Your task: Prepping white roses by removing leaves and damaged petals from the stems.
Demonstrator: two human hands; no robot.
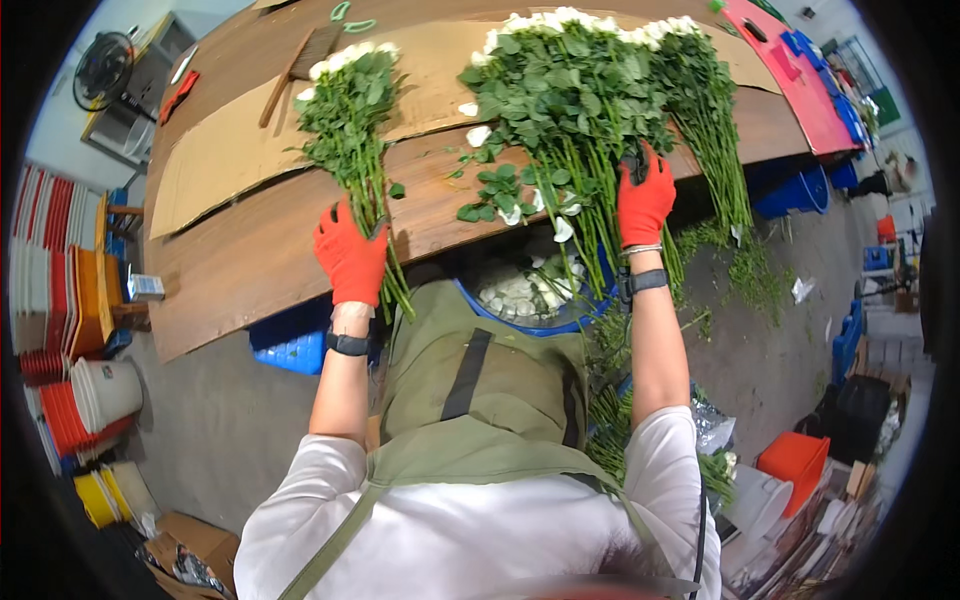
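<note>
My left hand (351,251), in a red glove, is closed around the stems of a small bunch of white roses (351,127). The heads of this bunch lie over the cardboard, and its stem ends reach past the table's front edge. To the right spreads a bigger pile of white roses (562,97), leafy, with stems hanging over the edge. My right hand (646,196), also gloved in red, is at the right side of those stems, fingers bent. Whether it grips any stem is unclear. Another cluster of roses (709,127) lies just beyond it.
Cardboard (217,169) covers part of the wooden table (225,277), with a brush (300,64) and green-handled scissors (352,21) farther back. Loose leaves (495,191) and petals lie between the bunches. Below the edge stands a blue tub (540,328) of petals. Cut greenery (750,262) litters the floor.
</note>
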